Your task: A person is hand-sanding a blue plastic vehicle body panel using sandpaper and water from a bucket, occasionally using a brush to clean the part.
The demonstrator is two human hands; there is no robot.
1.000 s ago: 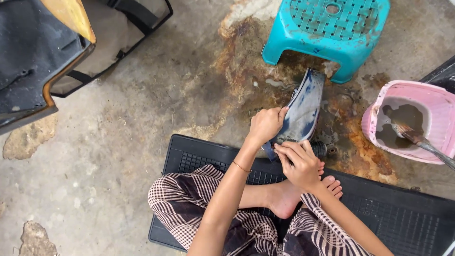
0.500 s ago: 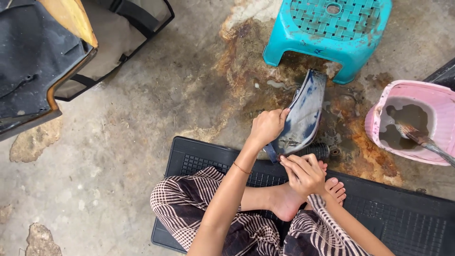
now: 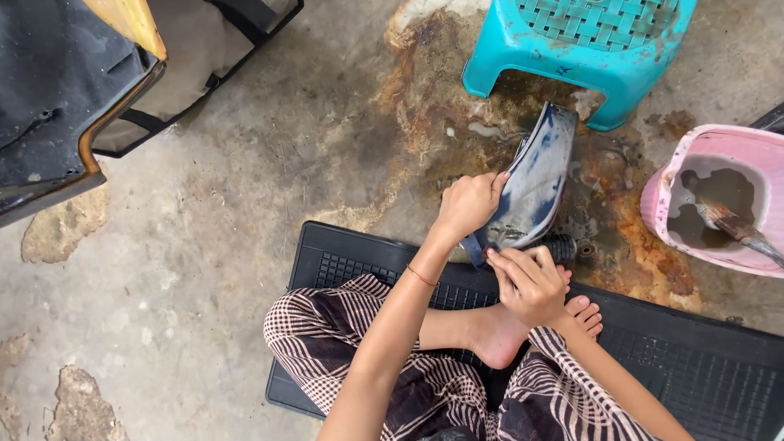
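A dark blue curved plastic panel (image 3: 535, 184), wet and smeared, stands tilted on the stained concrete in front of me. My left hand (image 3: 469, 204) grips its left edge. Fingers bent, my right hand (image 3: 529, 282) presses against the panel's lower end, and whether something small is pinched in them I cannot tell. A black ribbed cylindrical part (image 3: 562, 247) lies just right of that hand. I sit cross-legged on a black rubber mat (image 3: 343, 261), bare feet under my right hand.
A turquoise plastic stool (image 3: 588, 41) stands just beyond the panel. At the right, a pink tub (image 3: 665, 192) holds murky water and a brush (image 3: 735, 227). A black and yellow vehicle part (image 3: 73, 90) fills the upper left. Rust-coloured wet stains spread around the panel.
My right hand has shifted slightly along the panel's lower end. The left hand keeps its grip, and the panel has barely moved.
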